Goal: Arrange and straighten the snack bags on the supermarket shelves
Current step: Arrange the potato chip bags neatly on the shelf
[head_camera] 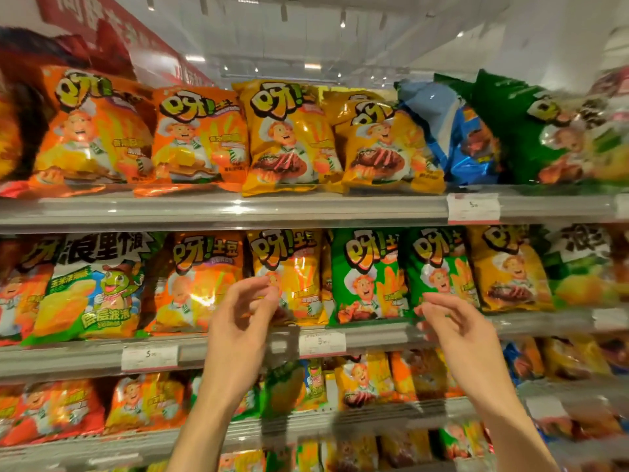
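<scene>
L hand (pixel 243 311) fingers loosely curled, holds nothing; R hand (pixel 457 323) likewise, empty. Both raised before mid shelf (pixel 374 330), nr yellow bag (pixel 289 274) + green bag (pixel 439 267). Bags prob. light, puffy, slick film, crushable; take by side seams/top edge, gentle.

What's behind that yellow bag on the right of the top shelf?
Behind the front yellow bag, another yellow bag of the same kind shows its top edge. Anything further back is covered.
</scene>
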